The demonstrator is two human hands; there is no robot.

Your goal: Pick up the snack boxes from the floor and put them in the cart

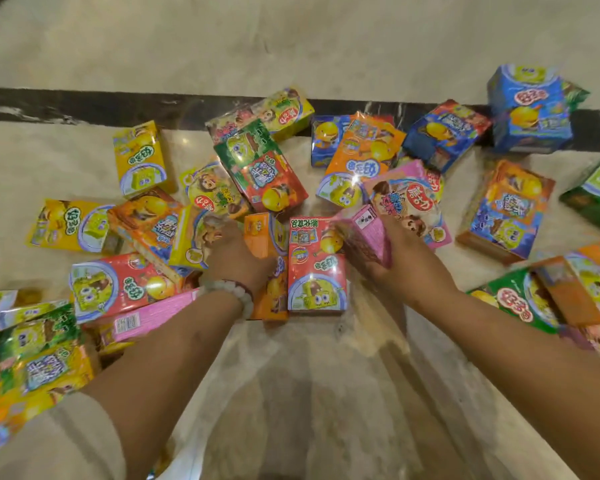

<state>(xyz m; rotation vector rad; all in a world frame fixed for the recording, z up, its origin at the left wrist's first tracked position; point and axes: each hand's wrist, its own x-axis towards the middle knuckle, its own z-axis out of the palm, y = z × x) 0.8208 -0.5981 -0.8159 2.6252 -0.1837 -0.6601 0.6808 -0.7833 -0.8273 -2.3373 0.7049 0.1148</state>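
My right hand (400, 261) is closed around a pink box (364, 237) just right of the red box (316, 268); my left hand (236, 259), left of it, curls onto a yellow box (191, 240). Boxes crowd the floor (326, 375) and no cart shows. The glossy wrap could slip, or lifting could drag leaning neighbours over.

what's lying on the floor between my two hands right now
In the head view, a red snack box lies flat between the left hand and the right hand, with an orange box beside it.
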